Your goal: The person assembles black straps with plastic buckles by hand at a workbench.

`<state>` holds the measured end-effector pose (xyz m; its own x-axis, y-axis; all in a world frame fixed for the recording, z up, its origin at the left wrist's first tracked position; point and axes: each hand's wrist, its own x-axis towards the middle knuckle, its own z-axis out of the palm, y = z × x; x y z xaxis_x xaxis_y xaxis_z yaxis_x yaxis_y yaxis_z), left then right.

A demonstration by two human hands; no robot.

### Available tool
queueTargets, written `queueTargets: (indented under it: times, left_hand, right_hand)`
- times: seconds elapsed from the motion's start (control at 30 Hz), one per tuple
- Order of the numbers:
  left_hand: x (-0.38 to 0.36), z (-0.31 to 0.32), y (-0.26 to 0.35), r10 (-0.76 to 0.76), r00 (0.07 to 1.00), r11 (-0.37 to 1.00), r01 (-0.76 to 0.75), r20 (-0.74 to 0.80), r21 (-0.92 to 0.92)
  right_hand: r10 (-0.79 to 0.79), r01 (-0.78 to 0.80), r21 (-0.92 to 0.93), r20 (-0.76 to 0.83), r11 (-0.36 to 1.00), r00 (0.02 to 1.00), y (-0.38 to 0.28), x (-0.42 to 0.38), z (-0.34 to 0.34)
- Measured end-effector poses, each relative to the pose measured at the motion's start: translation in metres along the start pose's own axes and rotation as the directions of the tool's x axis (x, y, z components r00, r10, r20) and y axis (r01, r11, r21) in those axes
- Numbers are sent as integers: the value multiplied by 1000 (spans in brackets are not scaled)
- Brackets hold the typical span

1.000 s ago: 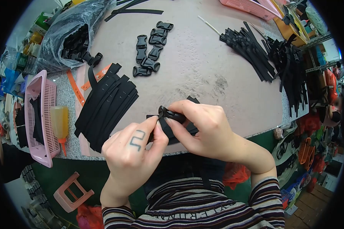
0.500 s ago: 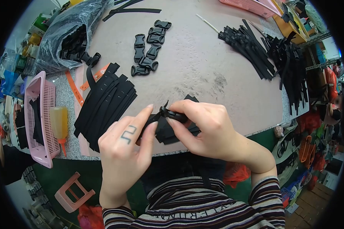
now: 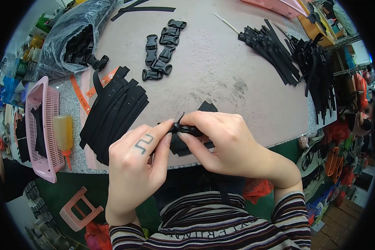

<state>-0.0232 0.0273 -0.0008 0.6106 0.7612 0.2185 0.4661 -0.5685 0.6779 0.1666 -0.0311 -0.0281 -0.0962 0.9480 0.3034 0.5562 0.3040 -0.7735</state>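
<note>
My right hand [image 3: 221, 139] is closed on a black plastic buckle [image 3: 190, 130], held just above the table's near edge. A black webbing strap [image 3: 181, 116] runs through the buckle's end, its short tip sticking up. Between thumb and forefinger, my left hand [image 3: 139, 156] pinches the strap close to the buckle; most of that strap is hidden by the fingers. Beneath my hands lies a small pile of black straps [image 3: 208, 106]. A larger fan of black straps [image 3: 112, 112] is spread left of my left hand. Several loose black buckles [image 3: 160, 54] lie further back.
A plastic bag of buckles [image 3: 81, 46] stands at back left, above a pink basket [image 3: 32, 125] and a glue bottle [image 3: 63, 133]. More strap bundles [image 3: 271, 54] lie at the right, near a thin white stick [image 3: 226, 22]. A pink stool [image 3: 80, 210] is on the floor.
My left fingertips have come closer to the buckle and now meet the strap right at its end. The buckle stays in my right hand, turned slightly.
</note>
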Motion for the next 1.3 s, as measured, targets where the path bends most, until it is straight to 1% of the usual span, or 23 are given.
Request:
queueTargets:
  times: [0.13, 0.23, 0.27, 0.3, 0.37, 0.4, 0.43, 0.47, 0.5, 0.6, 0.7, 0.8, 0.9, 1.0, 1.07, 1.1, 1.13, 1.17, 1.2, 1.23, 1.3]
  left_hand:
    - [1, -4, -2, 29, 998, 999, -31, 55, 37]
    - [6, -15, 3, -153, 987, 983, 157, 47, -100]
    - [12, -27, 13, -298, 944, 934, 319, 144, -159]
    - [12, -27, 8, -184, 967, 959, 216, 176, -182]
    - [12, -29, -9, 47, 971, 971, 10, 235, -237]
    - [12, -30, -11, 31, 960, 950, 59, 279, -306]
    - [12, -32, -9, -2, 950, 939, 108, 311, -325]
    - [13, -35, -5, -32, 938, 926, 157, 344, -343]
    - [14, -36, -3, -58, 924, 911, 203, 377, -359]
    - [16, -36, -4, -52, 919, 886, 224, 391, -407]
    - [11, -29, -8, -52, 940, 860, 214, 339, -464]
    - [14, -33, -5, -53, 923, 866, 232, 382, -442]
    - [15, -34, -11, 14, 896, 852, 222, 444, -474]
    - [5, -14, -22, 39, 915, 740, 243, 401, -627]
    - [-1, -12, -21, 51, 923, 762, 212, 382, -612]
    - [-4, -10, -18, 64, 925, 771, 193, 375, -607]
    - [-8, -8, -10, 119, 923, 729, 170, 367, -663]
    - [-6, -14, -3, 179, 882, 754, 163, 437, -636]
    - [-8, -12, 1, 267, 860, 778, 74, 434, -624]
    - [-11, -9, 5, 353, 832, 791, -20, 428, -612]
    - [-24, 8, 6, 308, 911, 667, -2, 274, -745]
  right_hand:
    - [22, -22, -6, 82, 1000, 996, 1, 2, -4]
    - [82, -122, 160, 239, 980, 967, 0, 2, -18]
    - [72, -133, 214, 271, 968, 960, -1, 1, -23]
    - [59, -146, 270, 305, 952, 951, -2, 1, -27]
    - [29, -163, 351, 357, 922, 934, -3, 0, -31]
    - [12, -164, 376, 375, 912, 927, -3, 0, -32]
    - [-6, -162, 399, 389, 903, 921, -3, 0, -34]
    - [34, -233, 400, 446, 887, 894, -5, 0, -37]
    - [24, -229, 414, 445, 881, 895, -5, -1, -37]
    - [2, -219, 438, 443, 872, 896, -5, -1, -37]
    - [-7, -217, 446, 448, 868, 894, -5, 0, -38]
    - [-18, -215, 464, 447, 859, 894, -4, -1, -37]
    - [-31, -209, 470, 453, 857, 891, -3, -1, -37]
    - [-44, -204, 503, 438, 840, 898, 0, -3, -33]
    - [-56, -193, 543, 409, 817, 911, 3, -7, -30]
    - [-104, -188, 580, 433, 793, 895, 3, -9, -33]
    - [-148, -186, 612, 453, 768, 879, 2, -14, -37]
    - [-186, -189, 643, 469, 742, 864, 0, -19, -41]
    - [-159, -271, 622, 546, 735, 823, -6, -25, -46]
    - [-150, -261, 628, 523, 733, 839, -9, -33, -43]
    - [58, -522, 571, 638, 633, 768, -16, -39, -55]
